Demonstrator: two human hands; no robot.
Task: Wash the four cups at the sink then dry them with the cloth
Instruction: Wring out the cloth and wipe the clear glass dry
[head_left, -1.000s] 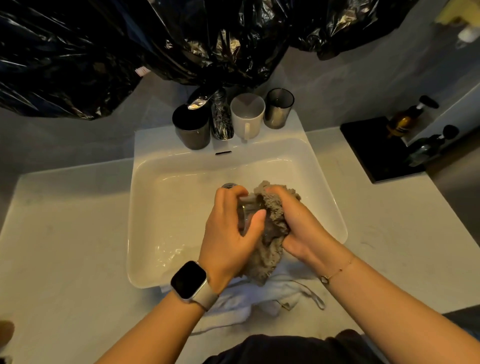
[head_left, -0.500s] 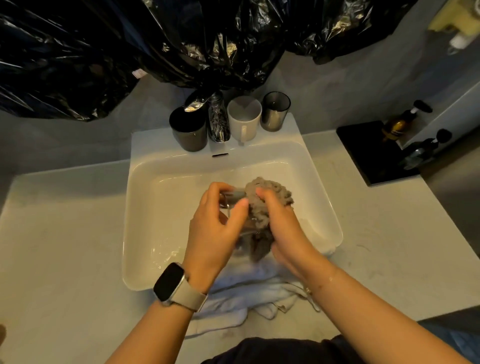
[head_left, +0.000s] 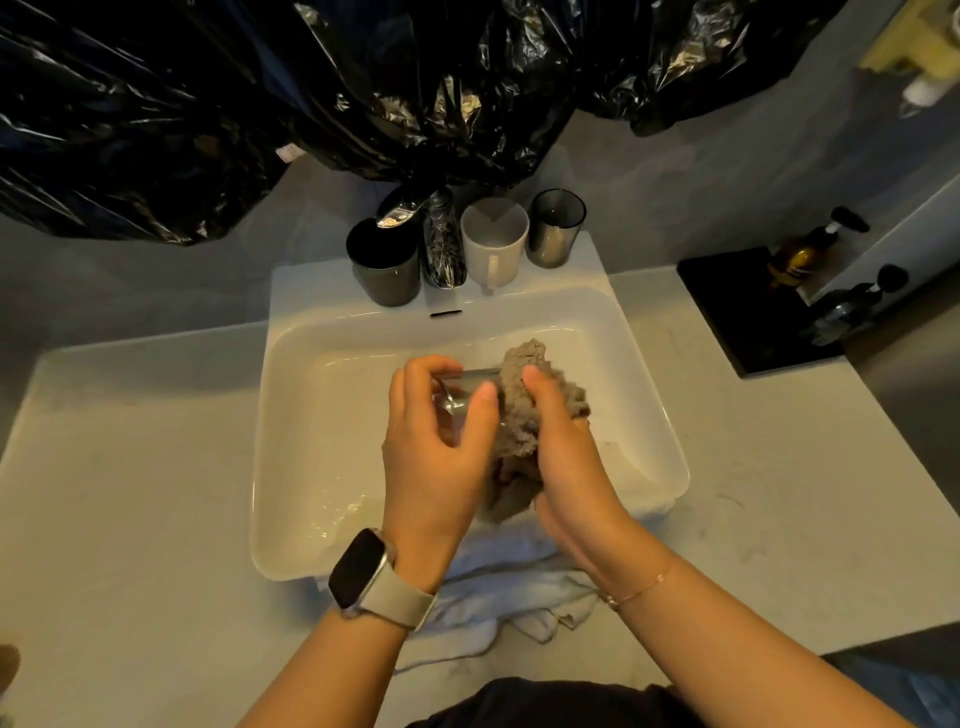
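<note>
Holding a glass (head_left: 467, 400) over the sink (head_left: 311, 415), the left hand (head_left: 436, 452) grips it; right of that grip, the right hand (head_left: 566, 457) clutches the cloth (head_left: 524, 410) against it. No readable writing shows.

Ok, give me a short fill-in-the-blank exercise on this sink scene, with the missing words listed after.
1. The left hand holds a clear ____ over the sink.
2. The right hand presses a grey ____ against it.
3. On the ledge behind the basin, the white mug stands between the tap and a ____ tumbler.
4. A smartwatch sits on the ____ wrist.

Missing words: glass; cloth; grey; left
</note>
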